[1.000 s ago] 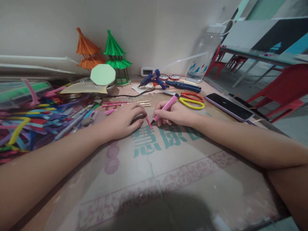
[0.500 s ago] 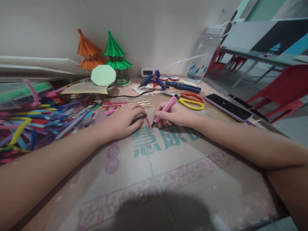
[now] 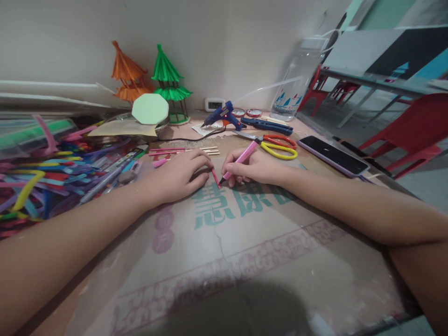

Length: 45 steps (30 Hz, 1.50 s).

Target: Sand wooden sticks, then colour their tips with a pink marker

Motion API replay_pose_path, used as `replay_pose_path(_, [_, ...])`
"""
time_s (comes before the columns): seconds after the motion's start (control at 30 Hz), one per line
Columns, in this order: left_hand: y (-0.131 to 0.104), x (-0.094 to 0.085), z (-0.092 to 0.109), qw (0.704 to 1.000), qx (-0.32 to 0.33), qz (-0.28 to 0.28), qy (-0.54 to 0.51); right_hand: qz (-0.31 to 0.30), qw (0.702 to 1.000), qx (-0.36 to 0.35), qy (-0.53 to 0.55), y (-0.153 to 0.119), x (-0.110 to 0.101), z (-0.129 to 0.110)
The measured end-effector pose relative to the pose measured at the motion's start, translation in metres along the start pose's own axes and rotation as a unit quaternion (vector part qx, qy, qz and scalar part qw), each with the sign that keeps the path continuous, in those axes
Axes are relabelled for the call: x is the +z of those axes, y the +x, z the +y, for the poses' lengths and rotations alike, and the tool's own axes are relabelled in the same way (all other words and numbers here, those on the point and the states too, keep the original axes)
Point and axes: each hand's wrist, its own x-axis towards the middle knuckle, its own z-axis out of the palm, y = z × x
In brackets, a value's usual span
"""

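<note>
A thin pink stick [image 3: 216,178] is held at its far end by the fingertips of my left hand [image 3: 187,171], against the printed cardboard [image 3: 196,261]. My right hand [image 3: 247,167] grips a pink marker [image 3: 246,154], tilted, its dark tip touching or nearly touching the stick's near end. A pink cap [image 3: 160,162] lies just left of my left hand. Behind that hand are several pink sticks [image 3: 168,150] and plain sticks [image 3: 212,150].
Behind my hands lie scissors [image 3: 279,151], a blue glue gun [image 3: 224,115], a blue cutter [image 3: 268,126] and a phone [image 3: 332,155]. Pipe cleaners [image 3: 31,186] heap at the left. Orange [image 3: 128,70] and green [image 3: 171,79] models stand at the back, a bottle [image 3: 292,84] at the right.
The marker's tip has shifted slightly left along with the near end of the pink stick. Both hands otherwise keep nearly the same places and grips.
</note>
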Motion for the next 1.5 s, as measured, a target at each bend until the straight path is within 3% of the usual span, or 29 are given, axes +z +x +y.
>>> replay_pose_path(0.3, [0.0, 0.0, 0.001, 1.0, -0.001, -0.003, 0.005, 0.017, 1.0, 0.009, 0.004, -0.001, 0.0, 0.001])
replay_pose_path(0.57, [-0.003, -0.001, 0.001, 0.999, 0.017, 0.009, 0.036, 0.195, 0.979, -0.032, 0.053, 0.006, -0.005, 0.013])
replay_pose_path(0.73, [-0.002, 0.0, 0.006, 0.995, 0.043, 0.032, 0.083, 0.196, 0.978, -0.044, 0.05, 0.009, -0.005, 0.016])
replay_pose_path(0.87, [-0.001, -0.01, 0.003, 0.986, 0.065, 0.064, 0.137, 0.205, 0.976, -0.05, 0.046, 0.009, -0.005, 0.016])
replay_pose_path(0.97, [-0.003, -0.024, -0.015, 0.971, -0.018, 0.13, 0.198, 0.245, 0.967, -0.05, 0.055, 0.009, -0.007, 0.013])
replay_pose_path(1.03, [-0.006, -0.03, -0.031, 0.962, -0.086, 0.12, 0.229, 0.256, 0.964, -0.047, 0.058, 0.009, -0.007, 0.012])
replay_pose_path(1.2, [-0.01, -0.028, -0.06, 0.963, -0.094, 0.083, 0.238, 0.225, 0.973, -0.033, 0.045, 0.008, -0.006, 0.011])
replay_pose_path(1.5, [-0.013, -0.028, -0.052, 0.95, -0.159, 0.067, 0.259, 0.206, 0.978, -0.026, 0.019, 0.009, -0.005, 0.016])
